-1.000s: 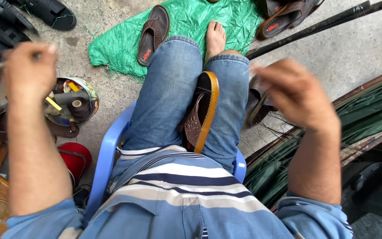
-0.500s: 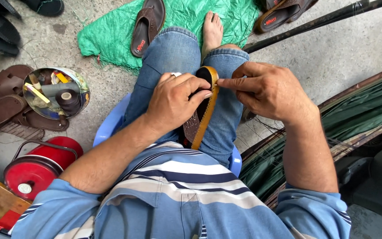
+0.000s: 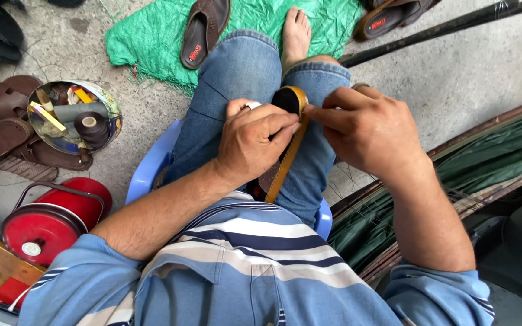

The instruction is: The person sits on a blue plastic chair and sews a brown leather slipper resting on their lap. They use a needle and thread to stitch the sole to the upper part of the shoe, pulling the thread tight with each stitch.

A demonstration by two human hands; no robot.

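Observation:
A brown sandal with a tan sole edge (image 3: 287,158) stands on its side between my knees, on my blue jeans. My left hand (image 3: 252,140) grips it across the upper, fingers wrapped over the top. My right hand (image 3: 367,130) pinches at the sandal's top edge, thumb and fingers pressed together on something too small to tell. Thin thread trails off below that hand. I sit on a blue plastic stool (image 3: 147,175).
A round tin (image 3: 107,108) of thread spools and small tools lies on the concrete at left, beside brown sandals (image 3: 0,130). A red canister (image 3: 43,222) sits lower left. A green sheet (image 3: 255,24) with a brown flip-flop (image 3: 203,31) lies ahead, by my bare foot (image 3: 296,33). A dark pole (image 3: 442,29) runs at upper right.
My left hand came from the tin at left onto the sandal. My right hand came down from the right side to the sandal's top edge, and both hands closed in on it.

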